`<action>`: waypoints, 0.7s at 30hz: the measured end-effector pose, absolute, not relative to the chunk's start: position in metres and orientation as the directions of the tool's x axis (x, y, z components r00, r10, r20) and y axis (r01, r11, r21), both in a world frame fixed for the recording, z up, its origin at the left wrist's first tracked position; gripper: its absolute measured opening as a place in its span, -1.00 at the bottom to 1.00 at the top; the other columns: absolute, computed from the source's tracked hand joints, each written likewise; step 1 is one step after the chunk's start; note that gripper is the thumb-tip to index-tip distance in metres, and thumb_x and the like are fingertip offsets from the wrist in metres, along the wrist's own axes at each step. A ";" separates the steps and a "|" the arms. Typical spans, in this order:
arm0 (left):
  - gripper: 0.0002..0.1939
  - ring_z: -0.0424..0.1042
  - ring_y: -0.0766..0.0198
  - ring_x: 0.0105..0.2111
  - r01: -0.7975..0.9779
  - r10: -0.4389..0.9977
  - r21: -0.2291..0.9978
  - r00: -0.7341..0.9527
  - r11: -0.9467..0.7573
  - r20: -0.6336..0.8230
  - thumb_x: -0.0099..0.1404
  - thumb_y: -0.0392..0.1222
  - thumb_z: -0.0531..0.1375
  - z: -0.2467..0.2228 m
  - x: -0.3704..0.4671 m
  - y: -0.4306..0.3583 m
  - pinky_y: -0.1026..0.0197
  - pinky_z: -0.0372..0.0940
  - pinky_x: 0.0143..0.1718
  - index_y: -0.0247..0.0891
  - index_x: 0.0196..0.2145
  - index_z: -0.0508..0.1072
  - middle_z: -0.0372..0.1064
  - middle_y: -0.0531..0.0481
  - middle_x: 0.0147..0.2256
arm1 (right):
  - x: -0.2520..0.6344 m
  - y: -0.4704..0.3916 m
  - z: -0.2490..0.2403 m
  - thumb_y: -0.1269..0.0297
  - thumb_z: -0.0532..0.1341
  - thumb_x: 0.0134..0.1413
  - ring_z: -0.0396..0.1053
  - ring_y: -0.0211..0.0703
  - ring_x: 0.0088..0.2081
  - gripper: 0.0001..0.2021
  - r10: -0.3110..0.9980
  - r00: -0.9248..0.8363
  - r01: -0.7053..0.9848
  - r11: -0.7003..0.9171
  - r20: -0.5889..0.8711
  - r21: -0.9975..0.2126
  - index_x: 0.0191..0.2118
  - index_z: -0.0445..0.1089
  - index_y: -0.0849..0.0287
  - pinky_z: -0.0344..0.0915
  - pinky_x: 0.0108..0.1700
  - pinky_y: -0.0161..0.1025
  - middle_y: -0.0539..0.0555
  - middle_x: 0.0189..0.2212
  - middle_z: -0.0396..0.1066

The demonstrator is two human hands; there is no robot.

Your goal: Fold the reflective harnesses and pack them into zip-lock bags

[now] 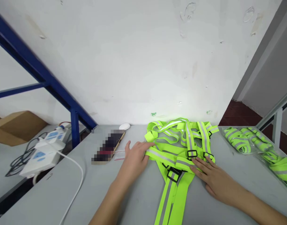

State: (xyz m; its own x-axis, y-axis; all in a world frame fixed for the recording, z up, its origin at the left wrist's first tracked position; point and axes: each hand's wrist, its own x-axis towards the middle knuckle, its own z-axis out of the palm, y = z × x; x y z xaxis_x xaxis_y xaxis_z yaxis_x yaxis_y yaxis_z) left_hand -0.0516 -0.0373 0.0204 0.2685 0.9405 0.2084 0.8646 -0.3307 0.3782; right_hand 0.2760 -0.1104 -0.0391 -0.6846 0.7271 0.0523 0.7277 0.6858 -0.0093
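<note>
A neon yellow-green reflective harness (165,157) with silver stripes lies loosely bunched on the grey table. My left hand (136,157) is at its left edge, fingers bent over the end of a strap, thumb sticking up; whether it pinches the strap is hidden. My right hand (212,175) rests flat with fingers stretched out on the harness's right side, close to a black slide buckle (192,153). A larger black buckle (173,175) sits at the centre, and two wide straps hang from it toward me.
Several bagged neon bands (238,140) lie along the right edge. At left are a blurred-out phone-like object (109,147), a white mouse-like object (124,126), a white cable (80,175), power strips (43,153) and a cardboard box (21,128). A wall (143,62) stands behind; blue frame bars (51,81) rise left.
</note>
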 end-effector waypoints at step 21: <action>-0.88 0.43 0.26 -0.46 -0.915 0.757 0.353 -0.086 0.198 -0.648 0.25 -0.26 0.00 0.022 0.021 -0.030 0.02 0.42 -0.16 -0.26 -0.38 0.31 0.34 0.01 -0.45 | 0.198 -0.116 -0.052 0.46 0.12 0.09 0.01 0.36 0.29 -0.16 0.923 -0.375 0.927 0.371 0.083 0.062 0.41 -0.33 0.02 -0.07 0.09 0.61 0.31 0.30 0.08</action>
